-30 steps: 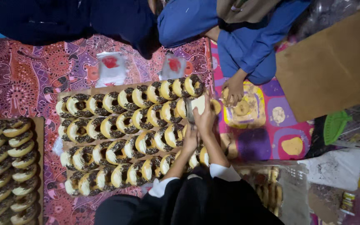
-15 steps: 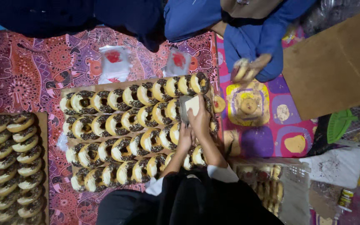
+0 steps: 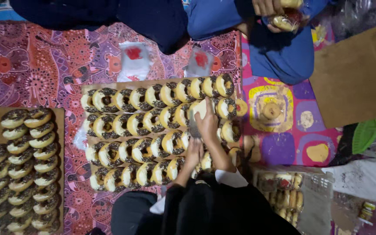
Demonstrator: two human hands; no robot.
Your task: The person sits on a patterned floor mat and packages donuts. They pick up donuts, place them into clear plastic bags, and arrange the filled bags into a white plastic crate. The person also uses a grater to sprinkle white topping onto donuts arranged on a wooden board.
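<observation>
1. Below me, a purple and red patterned cloth covers the floor, and everything else sits on it.
2. At the centre lies a flat brown board carrying four rows of ring doughnuts, each half dark chocolate sprinkles, half pale icing, leaning on its neighbour.
3. To my left, a second board holds two more overlapping columns of doughnuts.
4. Across from me, a person in blue clothing sits at the top edge, their hands holding a wrapped doughnut.
5. To my right, a white basket holds bagged doughnuts.
6. My right hand reaches over the right end of the rows, fingers closed around a pale block held against a small metal grater.
7. My left hand sits just below it, over the third row; I cannot tell whether it grips anything.
</observation>
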